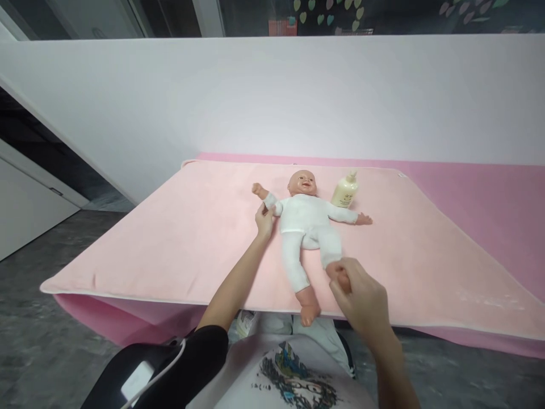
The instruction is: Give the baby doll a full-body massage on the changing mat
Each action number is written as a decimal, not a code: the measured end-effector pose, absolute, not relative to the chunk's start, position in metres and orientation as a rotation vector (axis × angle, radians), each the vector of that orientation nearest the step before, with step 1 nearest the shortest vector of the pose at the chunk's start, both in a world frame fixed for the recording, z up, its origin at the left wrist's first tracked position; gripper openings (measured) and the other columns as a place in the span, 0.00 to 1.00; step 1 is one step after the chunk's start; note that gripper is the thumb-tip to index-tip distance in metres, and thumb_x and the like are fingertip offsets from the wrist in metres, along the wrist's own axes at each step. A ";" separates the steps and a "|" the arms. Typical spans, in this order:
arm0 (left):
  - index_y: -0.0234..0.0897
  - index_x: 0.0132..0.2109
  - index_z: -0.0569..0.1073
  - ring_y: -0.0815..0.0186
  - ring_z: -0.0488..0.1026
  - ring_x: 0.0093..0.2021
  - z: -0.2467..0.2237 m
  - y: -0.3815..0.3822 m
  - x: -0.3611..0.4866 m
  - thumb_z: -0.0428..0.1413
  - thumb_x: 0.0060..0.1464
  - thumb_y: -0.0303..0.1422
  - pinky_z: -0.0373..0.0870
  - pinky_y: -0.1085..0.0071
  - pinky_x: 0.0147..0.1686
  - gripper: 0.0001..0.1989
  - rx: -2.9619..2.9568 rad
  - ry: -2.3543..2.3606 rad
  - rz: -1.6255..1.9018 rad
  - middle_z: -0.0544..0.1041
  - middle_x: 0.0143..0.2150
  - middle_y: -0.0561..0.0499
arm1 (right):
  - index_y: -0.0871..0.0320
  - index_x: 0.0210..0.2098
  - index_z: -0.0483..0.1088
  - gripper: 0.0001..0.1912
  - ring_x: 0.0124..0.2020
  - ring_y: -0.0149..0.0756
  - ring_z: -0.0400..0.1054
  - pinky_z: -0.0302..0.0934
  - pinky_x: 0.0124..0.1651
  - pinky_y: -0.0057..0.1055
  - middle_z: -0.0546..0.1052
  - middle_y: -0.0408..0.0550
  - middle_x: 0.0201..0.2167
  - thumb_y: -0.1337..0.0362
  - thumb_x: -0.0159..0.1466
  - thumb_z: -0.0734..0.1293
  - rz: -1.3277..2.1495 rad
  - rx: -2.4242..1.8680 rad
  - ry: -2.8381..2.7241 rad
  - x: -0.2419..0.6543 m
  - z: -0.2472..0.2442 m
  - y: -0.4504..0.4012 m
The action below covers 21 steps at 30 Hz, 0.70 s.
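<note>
A baby doll [304, 215] in white cloth lies on its back on the pink blanket [170, 244], head toward the wall and feet at the front edge. My left hand [264, 220] is closed at the doll's arm on the left, near the elbow, pinching its sleeve. Lower right, my right hand [361, 292] is wrapped round the doll's foot on that side, which is partly hidden by my fingers. The doll's other foot hangs at the blanket's edge. A pale yellow pump bottle [344, 190] stands beside the doll's head, behind its outstretched right-side arm.
A white wall [298, 96] rises behind the table, with dark glass and heart stickers above it. Pink sheeting [489, 210] shows under the blanket. A white panel [34, 210] stands at the far left above grey floor.
</note>
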<state>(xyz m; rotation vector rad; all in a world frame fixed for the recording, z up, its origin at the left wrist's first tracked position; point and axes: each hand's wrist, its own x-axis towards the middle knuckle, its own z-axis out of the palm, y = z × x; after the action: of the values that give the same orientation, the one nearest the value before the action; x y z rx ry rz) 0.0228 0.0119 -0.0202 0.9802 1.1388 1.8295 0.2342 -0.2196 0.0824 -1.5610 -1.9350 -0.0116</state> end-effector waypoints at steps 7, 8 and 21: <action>0.34 0.43 0.76 0.62 0.73 0.43 -0.022 0.012 0.023 0.59 0.48 0.36 0.68 0.66 0.45 0.15 1.012 1.150 1.870 0.77 0.42 0.46 | 0.55 0.37 0.66 0.07 0.26 0.31 0.66 0.55 0.27 0.26 0.73 0.42 0.32 0.70 0.59 0.60 0.108 -1.544 -1.944 0.238 0.075 -0.228; 0.34 0.42 0.77 0.61 0.73 0.44 -0.022 0.011 0.024 0.59 0.46 0.35 0.68 0.66 0.46 0.15 1.060 1.156 1.848 0.77 0.42 0.46 | 0.55 0.38 0.66 0.07 0.29 0.32 0.68 0.57 0.29 0.26 0.74 0.44 0.34 0.69 0.60 0.60 0.061 -1.483 -1.888 0.236 0.083 -0.221; 0.36 0.45 0.75 0.60 0.72 0.47 -0.020 0.009 0.025 0.60 0.45 0.32 0.69 0.64 0.48 0.17 1.172 1.175 1.761 0.75 0.46 0.45 | 0.55 0.42 0.67 0.09 0.42 0.36 0.69 0.62 0.42 0.29 0.74 0.47 0.41 0.68 0.64 0.58 0.240 -1.286 -1.899 0.221 0.074 -0.170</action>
<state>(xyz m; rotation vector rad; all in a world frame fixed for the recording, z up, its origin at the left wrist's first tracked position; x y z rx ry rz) 0.0253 0.0093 -0.0198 1.1722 1.1752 1.7612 0.2212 -0.1705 0.0738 -1.2859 -1.8994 0.2398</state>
